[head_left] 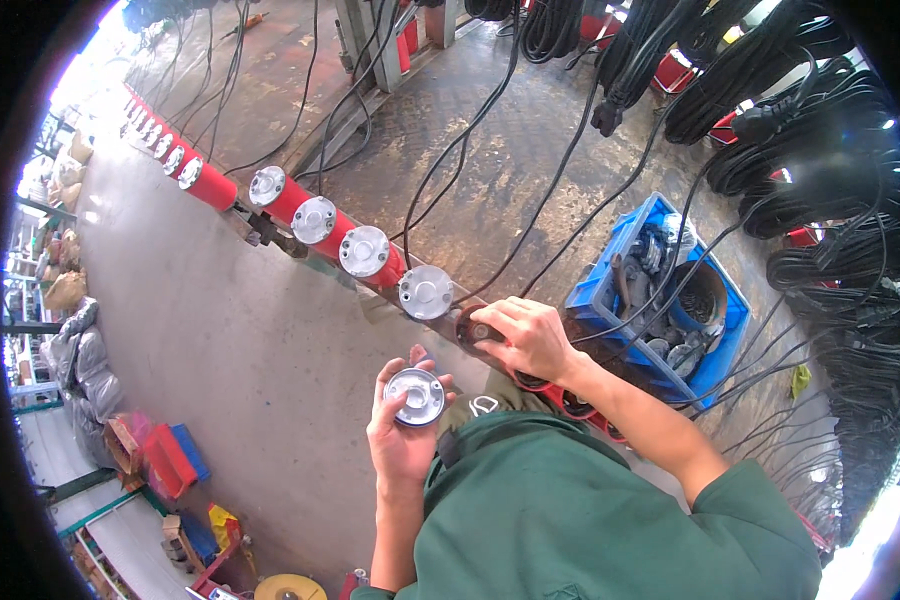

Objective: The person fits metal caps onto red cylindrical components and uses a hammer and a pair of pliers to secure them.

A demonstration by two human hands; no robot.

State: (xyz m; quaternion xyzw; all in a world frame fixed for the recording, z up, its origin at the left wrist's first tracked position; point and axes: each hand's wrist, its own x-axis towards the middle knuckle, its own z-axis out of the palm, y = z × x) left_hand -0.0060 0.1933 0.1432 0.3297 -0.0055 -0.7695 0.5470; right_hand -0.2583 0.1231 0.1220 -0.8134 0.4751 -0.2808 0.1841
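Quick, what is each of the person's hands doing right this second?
Left hand: closed around a round silver metal cap, holding it face up.
Right hand: fingers resting on the open end of a red cylinder in the row; grip cannot be told.

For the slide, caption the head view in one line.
Left hand holds a round metal cap; right hand rests on an open red cylinder.

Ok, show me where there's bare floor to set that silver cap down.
Bare concrete lies left of the row of red cylinders, beyond the left hand holding the silver cap. Right of the row it is crowded: black cables, blue crate, cable coils.
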